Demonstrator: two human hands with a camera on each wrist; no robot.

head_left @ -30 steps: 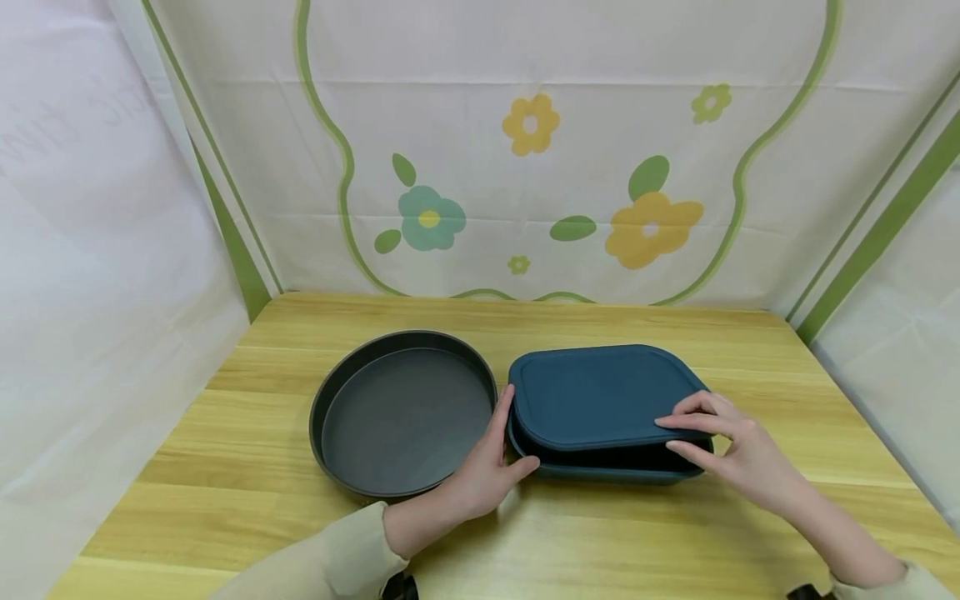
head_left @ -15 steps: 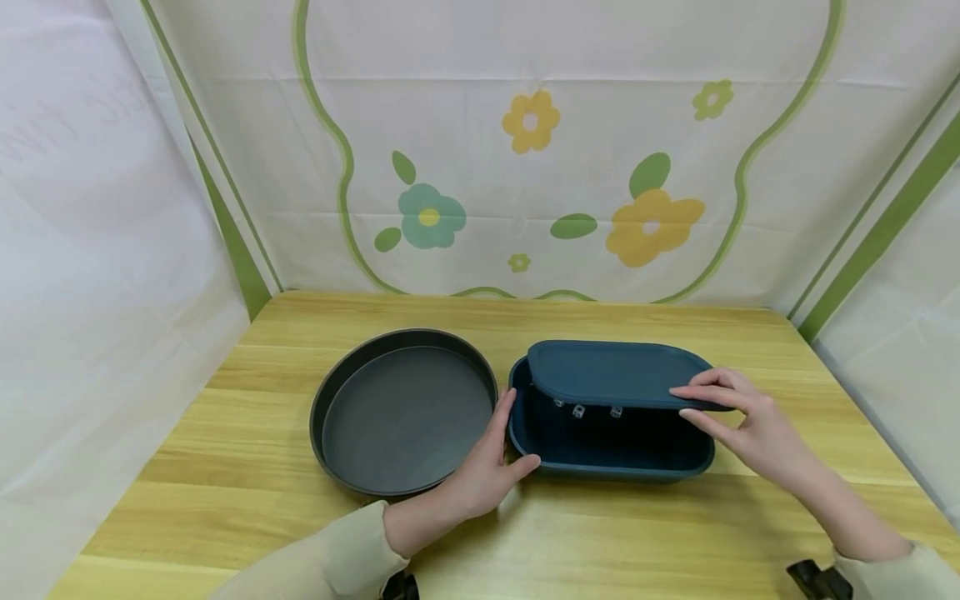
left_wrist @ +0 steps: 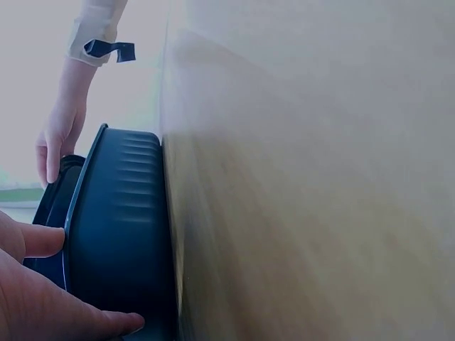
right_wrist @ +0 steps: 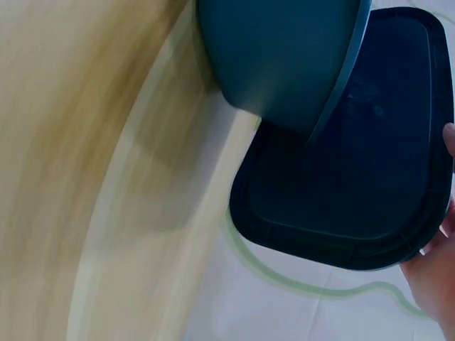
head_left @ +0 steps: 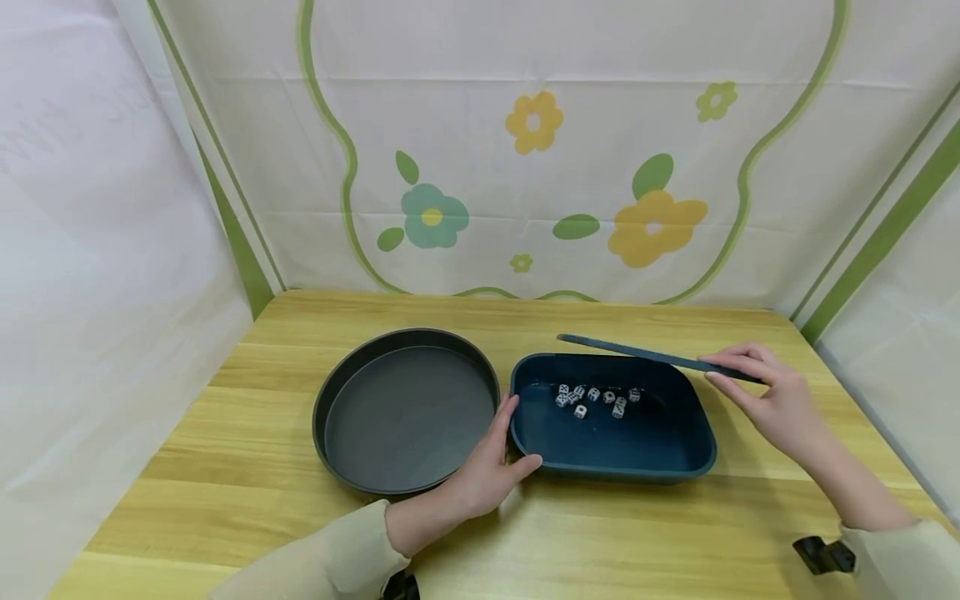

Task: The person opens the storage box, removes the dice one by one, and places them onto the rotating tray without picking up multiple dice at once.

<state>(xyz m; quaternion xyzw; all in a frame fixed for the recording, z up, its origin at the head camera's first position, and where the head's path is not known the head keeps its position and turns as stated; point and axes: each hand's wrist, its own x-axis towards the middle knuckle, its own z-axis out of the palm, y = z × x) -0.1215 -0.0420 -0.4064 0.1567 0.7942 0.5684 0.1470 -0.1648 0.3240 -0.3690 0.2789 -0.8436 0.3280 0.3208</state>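
A dark blue rectangular container (head_left: 615, 454) stands uncovered on the table, with several white dice (head_left: 581, 412) lying on its floor toward the back. My left hand (head_left: 483, 475) rests against the container's left end, its fingers straight along the side and the thumb at the front corner. Between thumb and fingers, my right hand (head_left: 772, 404) pinches the edge of the blue lid (head_left: 645, 352), which is tilted nearly edge-on above the container's back rim. In the right wrist view the lid's underside (right_wrist: 341, 185) shows, partly covered by the container (right_wrist: 284, 50).
A round dark grey pan (head_left: 408, 417) sits on the wooden table (head_left: 225, 450), left of the container and close to my left hand. A white cloth backdrop (head_left: 480, 167) printed with flowers rises behind the table, and cloth hangs on both sides.
The right hand has raised the lid off the container and moved it up and to the right, tipping it and uncovering the dice. My left hand has stayed in place.
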